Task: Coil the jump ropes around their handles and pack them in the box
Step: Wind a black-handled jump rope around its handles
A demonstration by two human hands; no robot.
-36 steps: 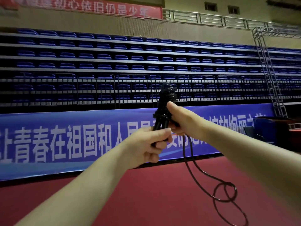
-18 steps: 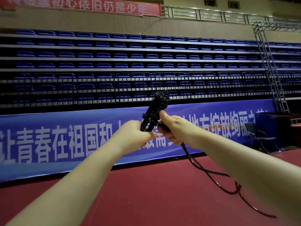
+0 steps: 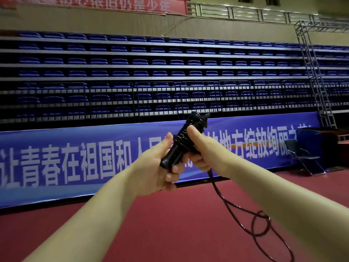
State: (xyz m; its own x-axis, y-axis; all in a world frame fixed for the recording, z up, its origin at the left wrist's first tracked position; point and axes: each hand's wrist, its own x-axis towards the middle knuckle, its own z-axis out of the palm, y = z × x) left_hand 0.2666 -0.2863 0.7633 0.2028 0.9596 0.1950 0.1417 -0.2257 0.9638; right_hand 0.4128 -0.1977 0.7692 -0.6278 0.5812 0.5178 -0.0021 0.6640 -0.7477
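I hold a black jump rope's two handles (image 3: pixel 172 155) together in front of me, tilted up to the right. Black rope is coiled in tight turns around their upper part (image 3: pixel 196 121). My left hand (image 3: pixel 156 167) grips the lower ends of the handles. My right hand (image 3: pixel 202 150) grips the coiled section, its thumb lying up along the turns. The loose rope (image 3: pixel 245 214) hangs from under my right hand and loops above the red floor at the lower right. No box is in view.
A red sports floor (image 3: pixel 170 233) stretches ahead. A long blue banner (image 3: pixel 56 163) runs along the base of tiers of blue stadium seats (image 3: pixel 151 72). A folding chair (image 3: pixel 302 157) and a metal truss tower (image 3: pixel 317 82) stand at the right.
The coiled handles swung from upright to tilted right and sit a little higher. My right thumb has slid up along the coil. The hanging rope's loop has shifted under my right arm.
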